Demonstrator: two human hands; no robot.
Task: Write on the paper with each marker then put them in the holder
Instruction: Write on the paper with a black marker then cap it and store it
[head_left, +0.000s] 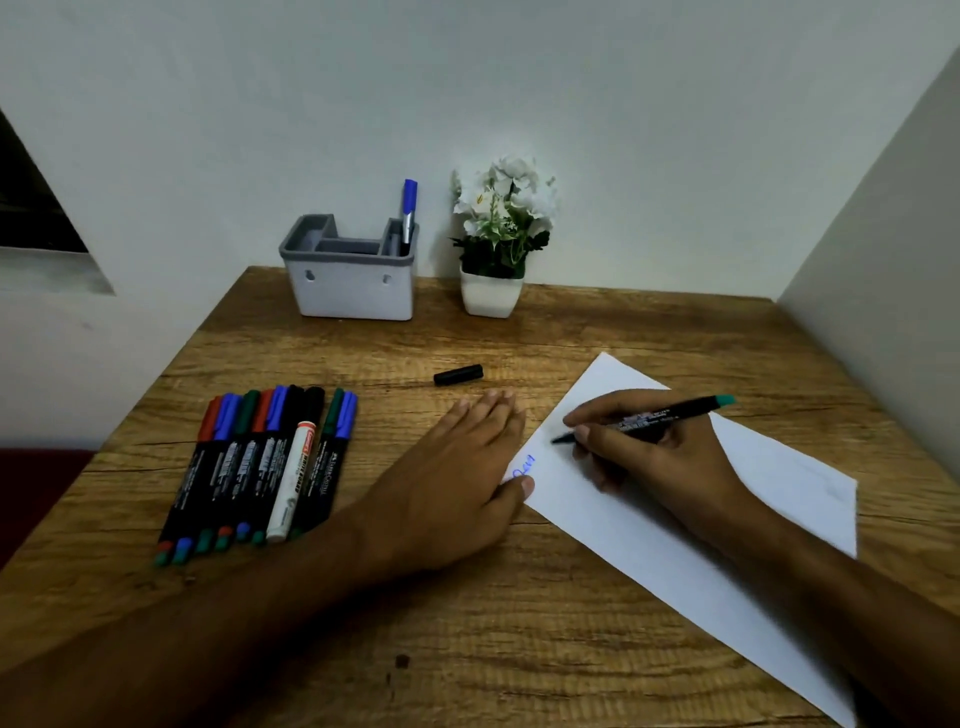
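Wooden table (467, 623): right hand (660, 457) pinches marker (644, 418), tip on paper (727, 519).

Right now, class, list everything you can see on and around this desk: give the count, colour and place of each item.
Markers in a row: about ten, red, blue, green and black caps, one white-bodied, table's left.
Marker in the holder: one, blue cap, holder's right compartment.
Holder: one, white with grey rim, back of table.
Potted plant: one, white flowers, white pot, right of holder.
Cap: one, black, lying mid-table.
Paper: one, white, blue writing near its left edge, table's right.
Table: one, brown wood.
Left hand: flat, thumb on paper's edge.
Right hand: grips a green-ended marker, tip over paper.
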